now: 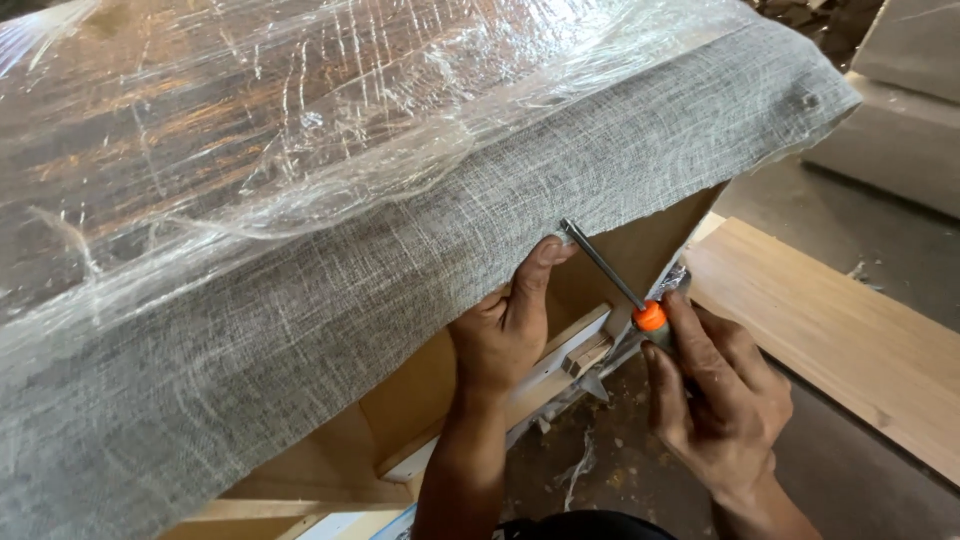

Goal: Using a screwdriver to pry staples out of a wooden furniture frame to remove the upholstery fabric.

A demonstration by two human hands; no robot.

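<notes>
Plastic wrap: clear film over the top of the upholstered piece, far left of and above the fabric edge.
Grey fabric: woven cloth stretched over the frame; its lower edge is my landmark.
Wooden frame: bare pale panel just below the fabric edge.
Left hand: my palm lies on the frame below the fabric edge, thumb pressed up against the cloth. It pins the cloth and grasps nothing.
Screwdriver: metal shaft with an orange collar. Its tip touches the fabric edge just beside my left thumb.
Direction: the long axis runs diagonally; the tip points up and left into the fabric edge, the handle down and right.
Right hand: right of and below the fabric edge, my fingers closed firmly around the handle.
Wooden board: flat plank on the floor, well right of the fabric edge.
Risk: I judge the tip could slip off the cloth and jab my thumb, since they nearly touch; pushing too hard could tear the weave.
</notes>
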